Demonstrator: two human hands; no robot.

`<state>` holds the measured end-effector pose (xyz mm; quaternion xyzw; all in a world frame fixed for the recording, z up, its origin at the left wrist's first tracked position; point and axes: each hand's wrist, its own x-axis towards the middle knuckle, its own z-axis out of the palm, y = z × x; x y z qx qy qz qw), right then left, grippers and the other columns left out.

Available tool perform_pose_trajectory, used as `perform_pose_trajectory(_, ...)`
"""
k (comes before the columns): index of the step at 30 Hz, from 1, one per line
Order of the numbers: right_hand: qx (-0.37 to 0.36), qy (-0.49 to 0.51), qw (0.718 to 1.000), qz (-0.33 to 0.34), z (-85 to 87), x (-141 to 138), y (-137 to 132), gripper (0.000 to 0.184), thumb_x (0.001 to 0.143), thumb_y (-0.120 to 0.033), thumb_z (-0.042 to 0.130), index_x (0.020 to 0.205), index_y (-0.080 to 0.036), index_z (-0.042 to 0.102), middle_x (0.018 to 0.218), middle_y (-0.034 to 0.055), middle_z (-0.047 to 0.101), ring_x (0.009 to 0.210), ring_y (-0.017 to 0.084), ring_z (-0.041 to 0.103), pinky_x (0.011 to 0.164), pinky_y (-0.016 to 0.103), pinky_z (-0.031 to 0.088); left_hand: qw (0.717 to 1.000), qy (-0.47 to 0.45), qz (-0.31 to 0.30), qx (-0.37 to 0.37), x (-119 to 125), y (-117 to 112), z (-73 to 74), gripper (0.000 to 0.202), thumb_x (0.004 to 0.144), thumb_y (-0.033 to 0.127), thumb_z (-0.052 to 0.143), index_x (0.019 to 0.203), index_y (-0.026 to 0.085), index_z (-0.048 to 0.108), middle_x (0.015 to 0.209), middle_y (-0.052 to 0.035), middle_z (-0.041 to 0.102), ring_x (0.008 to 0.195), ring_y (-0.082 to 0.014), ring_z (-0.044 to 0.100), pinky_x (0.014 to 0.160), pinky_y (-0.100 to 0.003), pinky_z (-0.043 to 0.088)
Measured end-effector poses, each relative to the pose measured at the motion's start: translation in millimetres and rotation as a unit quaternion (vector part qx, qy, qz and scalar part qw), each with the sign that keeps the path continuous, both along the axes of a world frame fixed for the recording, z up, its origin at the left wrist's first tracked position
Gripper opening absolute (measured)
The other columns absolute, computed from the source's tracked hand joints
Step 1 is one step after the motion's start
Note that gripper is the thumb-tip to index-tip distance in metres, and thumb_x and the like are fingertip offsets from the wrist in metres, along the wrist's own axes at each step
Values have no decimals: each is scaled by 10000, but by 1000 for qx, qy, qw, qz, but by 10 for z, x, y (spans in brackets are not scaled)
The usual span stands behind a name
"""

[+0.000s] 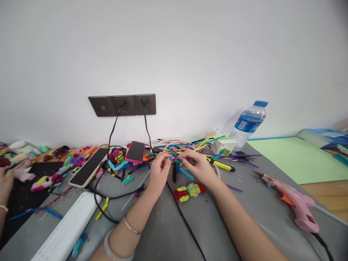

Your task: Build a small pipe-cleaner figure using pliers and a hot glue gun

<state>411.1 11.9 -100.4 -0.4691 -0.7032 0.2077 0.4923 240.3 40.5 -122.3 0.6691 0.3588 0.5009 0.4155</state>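
Observation:
My left hand [159, 172] and my right hand [197, 165] meet over the grey table [244, 203], fingers pinched together on a small pipe-cleaner piece [176, 159] with blue and red parts. A dark stem hangs down from it between my hands. Just below lies a finished red and yellow pipe-cleaner figure [189, 191]. Behind my hands spreads a pile of loose coloured pipe cleaners [187, 145]. A bracelet and a bangle sit on my left wrist.
A pink glue gun [295, 203] lies at right. A water bottle [248, 123] and small green box [223, 146] stand at the back. Two phones [135, 151] charge from wall sockets [123, 105]. A white power strip [67, 226] lies front left. Another person's hand [5, 183] shows at far left.

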Motion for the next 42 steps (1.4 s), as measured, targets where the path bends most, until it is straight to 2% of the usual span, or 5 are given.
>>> perform_pose_trajectory(12, 9, 6, 1000, -28, 52, 35, -20, 129, 884, -259, 561, 819, -217, 664, 851, 64, 705, 811, 221, 624, 770, 358, 477, 998, 46, 1, 49, 11, -28, 23, 147, 898, 288, 524, 850, 191, 624, 756, 0, 572, 601, -121, 481, 558, -235, 368)
perform_pose_trajectory(22, 18, -33, 999, -7, 95, 16, -45, 122, 850, -153, 527, 755, -210, 578, 722, 15, 578, 693, 172, 520, 684, 295, 413, 996, 61, 10, 64, 8, -47, 70, 93, 818, 218, 558, 777, 185, 634, 687, 18, 544, 550, -106, 410, 527, -233, 319)
perform_pose_trajectory(32, 1, -34, 999, -2, 86, 20, -35, 108, 848, -182, 517, 771, -217, 584, 722, 18, 582, 673, 168, 521, 650, 290, 421, 997, 23, -74, -29, 47, -42, 48, 155, 817, 318, 588, 749, 179, 603, 697, -4, 572, 597, -122, 470, 561, -240, 371)
perform_pose_trajectory(37, -12, -15, 1000, -10, 75, 15, -35, 112, 867, -234, 530, 777, -213, 592, 773, 36, 633, 731, 187, 565, 696, 301, 435, 999, 9, -34, -9, 35, -21, 21, 194, 851, 363, 579, 791, 181, 607, 757, -17, 608, 623, -126, 505, 577, -236, 399)
perform_pose_trajectory(42, -25, -3, 1000, 15, 49, -51, -49, 124, 862, -212, 517, 741, -209, 541, 722, 12, 565, 690, 168, 515, 658, 281, 404, 1000, -12, 11, -4, 26, -21, -12, 216, 879, 391, 569, 831, 183, 603, 821, -28, 618, 677, -133, 541, 617, -239, 429)
